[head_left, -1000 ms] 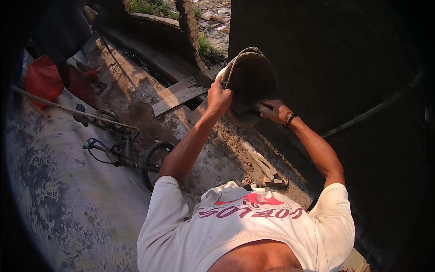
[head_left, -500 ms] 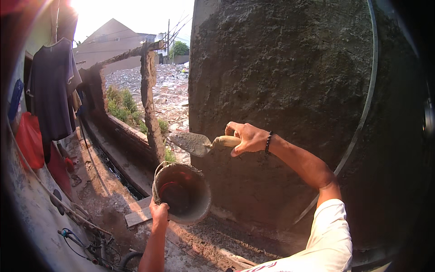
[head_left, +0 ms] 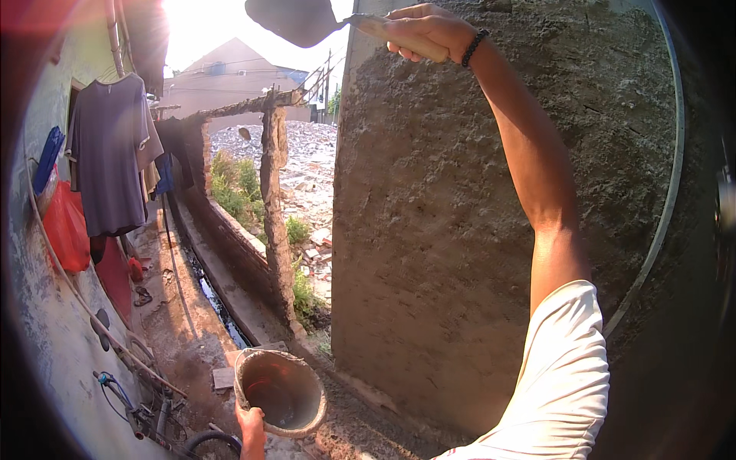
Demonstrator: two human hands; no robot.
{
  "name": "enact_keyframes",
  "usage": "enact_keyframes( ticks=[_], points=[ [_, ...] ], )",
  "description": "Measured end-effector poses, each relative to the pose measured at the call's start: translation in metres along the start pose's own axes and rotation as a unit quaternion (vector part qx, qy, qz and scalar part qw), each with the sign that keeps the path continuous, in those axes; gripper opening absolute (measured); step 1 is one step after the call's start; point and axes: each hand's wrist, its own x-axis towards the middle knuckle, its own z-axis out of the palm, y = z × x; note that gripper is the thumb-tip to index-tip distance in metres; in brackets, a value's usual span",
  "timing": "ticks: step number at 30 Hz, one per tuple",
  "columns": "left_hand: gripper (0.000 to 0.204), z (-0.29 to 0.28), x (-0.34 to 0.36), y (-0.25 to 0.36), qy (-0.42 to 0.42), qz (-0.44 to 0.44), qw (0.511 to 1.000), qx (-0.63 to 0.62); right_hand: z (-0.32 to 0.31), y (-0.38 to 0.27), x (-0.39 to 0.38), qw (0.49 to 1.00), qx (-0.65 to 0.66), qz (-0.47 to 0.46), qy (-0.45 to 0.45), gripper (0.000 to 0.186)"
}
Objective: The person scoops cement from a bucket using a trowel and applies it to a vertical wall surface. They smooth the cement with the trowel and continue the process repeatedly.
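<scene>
My right hand (head_left: 433, 34), with a dark beaded bracelet at the wrist, is closed round the wooden handle of a trowel (head_left: 295, 19). The trowel's blade is raised at the top of the view, dark against the bright sky, just past the left edge of a plastered wall (head_left: 429, 253). Low down, my left hand (head_left: 251, 425) grips the rim of a mortar-crusted bucket (head_left: 280, 391). The bucket tilts so that its mouth faces me, and its inner wall shows. My left fingers are partly hidden by the rim.
A curved pale strip (head_left: 675, 153) runs down the wall's right part. On the left hang a dark shirt (head_left: 111, 153) and a red plastic bag (head_left: 67, 226). A bicycle (head_left: 153, 422) leans below them. A narrow gutter (head_left: 218, 307) passes a broken post (head_left: 274, 207); rubble lies beyond.
My right hand and the trowel have risen to the top of the view. The bucket in my left hand has moved lower. The view has shifted, showing more of the left side.
</scene>
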Motion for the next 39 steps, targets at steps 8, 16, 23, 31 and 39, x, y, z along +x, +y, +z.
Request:
enact_keyframes(
  ticks=[8, 16, 23, 31, 39],
  points=[
    [0.069, -0.037, -0.024, -0.055, 0.09, -0.129, 0.983, 0.097, -0.153, 0.162, -0.049, 0.845, -0.092, 0.162, 0.502, 0.049],
    [0.059, -0.078, -0.015, -0.069, 0.034, -0.127, 0.982, 0.133, 0.0, 0.062, -0.255, 0.867, -0.033, 0.438, 0.236, 0.036],
    [0.058, -0.059, -0.006, -0.105, -0.08, -0.187, 0.976, 0.081, 0.231, -0.079, -0.494, 0.719, 0.18, 0.669, 0.06, 0.019],
    [0.056, -0.026, -0.028, -0.067, -0.267, -0.198, 0.941, -0.058, 0.366, -0.232, -0.528, 0.651, 0.331, 0.68, 0.067, 0.031],
    [0.057, 0.021, -0.083, -0.05, -0.375, -0.178, 0.907, -0.074, 0.417, -0.254, -0.52, 0.436, 0.521, 0.727, 0.1, 0.02]
  ],
)
